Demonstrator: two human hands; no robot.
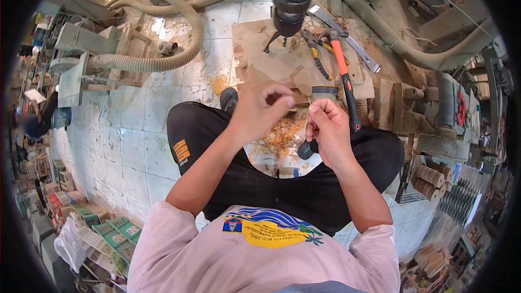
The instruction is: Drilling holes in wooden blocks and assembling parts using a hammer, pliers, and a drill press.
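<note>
My right hand (328, 126) is closed, thumb and finger pinching a thin, pale, sliver-like piece (310, 100) whose kind is too small to tell. Just left of it, my left hand (263, 107) is curled and slightly blurred. Its thumb and fingertips come close together, and anything between them cannot be made out. Both hands are raised between my bent knees, a small gap apart. Beyond them, a hammer (343, 68) with an orange and black handle and yellow-and-black pliers (316, 57) lie on a brown cardboard sheet (252, 49).
A dark machine head (287, 13) stands ahead, above the cardboard. A flat metal bar (353, 43) lies beside the hammer. Ribbed hoses (146, 64) curve around the work spot. Orange-brown shavings (282, 135) litter the tiles. Wooden rollers (429, 179) sit right; another person (40, 116) is far left.
</note>
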